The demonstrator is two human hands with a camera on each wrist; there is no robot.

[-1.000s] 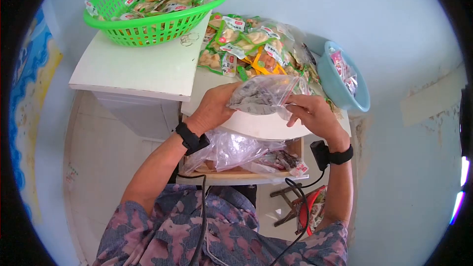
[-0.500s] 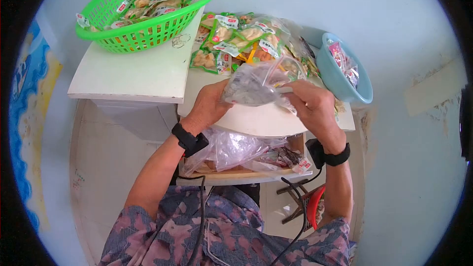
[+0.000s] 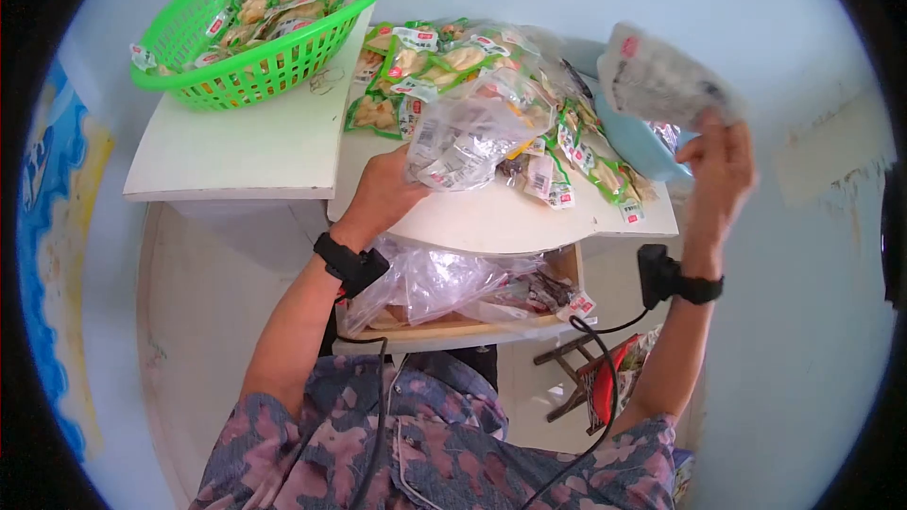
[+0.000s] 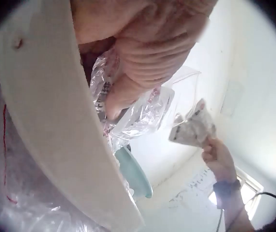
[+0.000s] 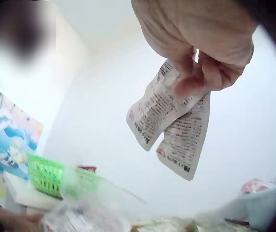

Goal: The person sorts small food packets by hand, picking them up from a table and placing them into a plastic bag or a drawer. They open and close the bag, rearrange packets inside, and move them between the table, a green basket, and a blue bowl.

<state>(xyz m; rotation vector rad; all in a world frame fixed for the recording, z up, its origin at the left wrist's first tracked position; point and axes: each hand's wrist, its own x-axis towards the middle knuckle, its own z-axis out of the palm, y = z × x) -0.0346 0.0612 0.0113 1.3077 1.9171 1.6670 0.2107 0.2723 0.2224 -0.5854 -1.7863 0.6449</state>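
In the head view a clear zip bag point(image 3: 463, 146) with printed packets inside is gripped at its left side by my left hand point(image 3: 383, 194), above the white table. My right hand point(image 3: 723, 170) is raised at the right, in front of the blue basin point(image 3: 642, 142), pinching printed packets point(image 3: 661, 76). The right wrist view shows two flat white packets point(image 5: 169, 111) hanging from the thumb and fingers of that hand point(image 5: 201, 43). In the left wrist view my left thumb presses on the clear bag point(image 4: 145, 113).
Green-edged food packets point(image 3: 416, 61) are heaped at the table's back. A green basket point(image 3: 255, 76) of packets stands on the higher white surface point(image 3: 227, 156) at left. Below the table edge, an open drawer point(image 3: 453, 329) holds clear bags. A red item point(image 3: 612, 382) lies low at right.
My right hand has left the clear bag and moved up and right, now with packets in its fingers. My left hand still grips the bag, which has shifted slightly left.
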